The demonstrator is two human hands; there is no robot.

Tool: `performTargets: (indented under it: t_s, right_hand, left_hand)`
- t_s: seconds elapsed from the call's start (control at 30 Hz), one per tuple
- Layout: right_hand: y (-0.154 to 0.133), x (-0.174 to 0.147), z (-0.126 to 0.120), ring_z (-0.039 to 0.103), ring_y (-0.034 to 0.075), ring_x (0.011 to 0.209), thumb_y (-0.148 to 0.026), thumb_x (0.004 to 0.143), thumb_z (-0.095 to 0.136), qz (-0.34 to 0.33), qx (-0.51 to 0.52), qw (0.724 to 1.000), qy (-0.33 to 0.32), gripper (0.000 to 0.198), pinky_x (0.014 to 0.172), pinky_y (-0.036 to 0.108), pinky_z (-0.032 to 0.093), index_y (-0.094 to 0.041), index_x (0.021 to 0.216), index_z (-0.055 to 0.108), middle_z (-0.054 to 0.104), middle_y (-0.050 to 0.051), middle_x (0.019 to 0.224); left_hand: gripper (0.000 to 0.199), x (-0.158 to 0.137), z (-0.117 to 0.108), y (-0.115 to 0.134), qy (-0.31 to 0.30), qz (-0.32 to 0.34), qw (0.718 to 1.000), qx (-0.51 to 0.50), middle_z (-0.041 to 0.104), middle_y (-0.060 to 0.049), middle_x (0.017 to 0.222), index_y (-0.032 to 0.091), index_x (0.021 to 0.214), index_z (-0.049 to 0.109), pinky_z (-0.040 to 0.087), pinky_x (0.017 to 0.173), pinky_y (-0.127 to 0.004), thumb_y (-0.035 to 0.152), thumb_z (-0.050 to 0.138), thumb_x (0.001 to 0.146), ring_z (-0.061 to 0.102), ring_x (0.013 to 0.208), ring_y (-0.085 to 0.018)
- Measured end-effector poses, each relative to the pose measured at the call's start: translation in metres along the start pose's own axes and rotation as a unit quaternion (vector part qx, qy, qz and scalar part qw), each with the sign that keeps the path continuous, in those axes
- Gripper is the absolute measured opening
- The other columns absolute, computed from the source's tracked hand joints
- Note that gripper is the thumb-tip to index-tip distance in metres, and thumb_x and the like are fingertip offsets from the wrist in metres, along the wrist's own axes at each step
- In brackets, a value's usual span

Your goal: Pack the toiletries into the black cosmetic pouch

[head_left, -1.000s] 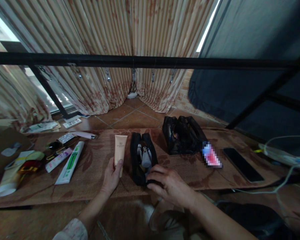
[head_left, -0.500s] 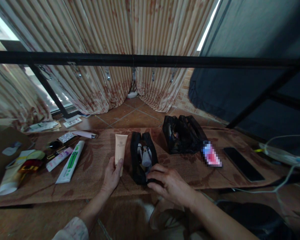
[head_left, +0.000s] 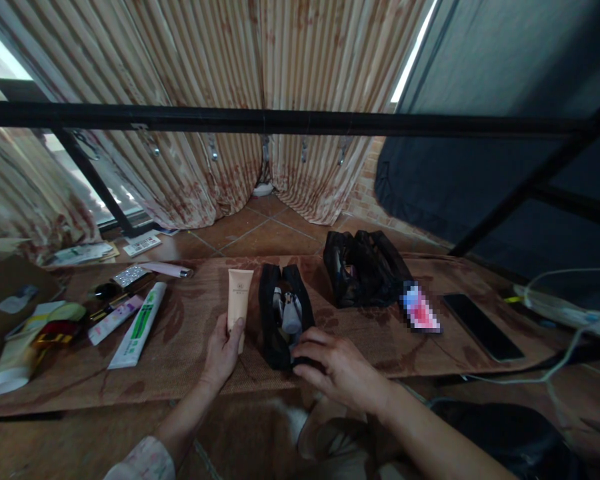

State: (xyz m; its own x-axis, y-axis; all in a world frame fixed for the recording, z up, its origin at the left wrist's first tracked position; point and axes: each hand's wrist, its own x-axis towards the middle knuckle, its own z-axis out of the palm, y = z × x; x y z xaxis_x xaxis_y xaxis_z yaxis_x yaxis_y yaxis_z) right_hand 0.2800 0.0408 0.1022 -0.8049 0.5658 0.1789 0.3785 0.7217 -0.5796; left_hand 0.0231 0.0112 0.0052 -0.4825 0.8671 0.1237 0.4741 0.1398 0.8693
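My left hand [head_left: 223, 350] is closed around the lower part of a beige cosmetic tube [head_left: 239, 297], which points cap-end down beside a small black pouch [head_left: 270, 320]. The pouch stands unzipped on the cloth-covered bench, and a pale bottle [head_left: 292, 315] and other small items show inside it. At the pouch's near right edge, my right hand [head_left: 330, 360] pinches the black rim between thumb and fingers. Two more black mesh pouches [head_left: 365, 270] stand farther back to the right.
On the left lie a white-and-green tube [head_left: 139, 330], a pink-and-white tube [head_left: 115, 320], a glittery case [head_left: 130, 276] and a cardboard box [head_left: 10, 300]. A black phone [head_left: 481, 327] and cables [head_left: 555, 373] are at the right. A dark metal rail [head_left: 300, 121] crosses beyond the bench.
The view has shifted very slightly. Both hands keep their grips on the tube and the pouch rim, with no other visible movement.
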Motion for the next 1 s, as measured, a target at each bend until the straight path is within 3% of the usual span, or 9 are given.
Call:
performTargets:
  t_s: [1.0]
  right_hand:
    - [-0.0003,-0.0008,-0.0018,0.063,0.016,0.093,-0.033,0.094,0.052,0.012,-0.020,1.000,-0.018,0.024,0.082,0.026,0.048,-0.020,0.107,0.067,0.063,0.005,0.105]
  left_hand:
    - [0.039,0.0000,-0.0009,0.0035,-0.003,0.005,1.000,0.011,0.059,0.000,0.076,0.020,0.094,0.055,0.044,0.065,-0.028,0.056,0.045,0.085,0.056,0.070,-0.017]
